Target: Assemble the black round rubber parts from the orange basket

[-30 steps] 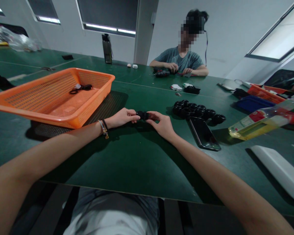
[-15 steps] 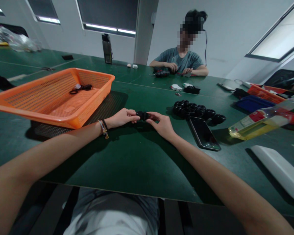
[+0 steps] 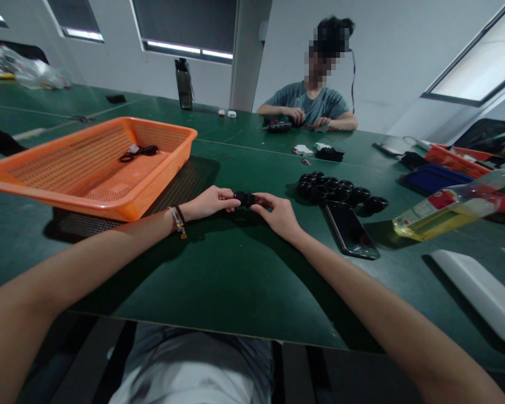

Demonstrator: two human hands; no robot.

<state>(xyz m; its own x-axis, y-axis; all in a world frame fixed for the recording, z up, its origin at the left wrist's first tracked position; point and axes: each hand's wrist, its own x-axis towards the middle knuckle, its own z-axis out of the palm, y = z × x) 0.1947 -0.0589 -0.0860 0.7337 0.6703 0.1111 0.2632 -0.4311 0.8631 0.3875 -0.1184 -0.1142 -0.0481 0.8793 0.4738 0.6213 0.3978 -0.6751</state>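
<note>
- While I pinch the small black plastic part (image 3: 244,198) from both ends, my left hand (image 3: 210,202) on its left end and my right hand (image 3: 278,213) on its right, each grip is narrow and rests on fingertips alone; the part sits just above the dark green table (image 3: 219,269), left of the cluster of black plastic rings (image 3: 340,192).
- With so little of the part between my fingertips, I judge that an uneven squeeze could make it pop free and skid across the table towards the rings, where it would be hard to tell apart from them.
- The black smartphone lying flat (image 3: 350,229) is just in front of the rings and near my right wrist; a sideways swing of that arm could push it.
- The tilted clear plastic bottle of yellowish liquid (image 3: 450,210) lies to the right of the rings, and a wide reach that way might roll it.
- The orange mesh plastic basket (image 3: 92,163) is well left of the rings, beside my left forearm, so lifting that elbow carelessly could knock its near rim.
- I cannot tell whether the part is one piece or two pressed together; if two, a skewed push could jam them.
</note>
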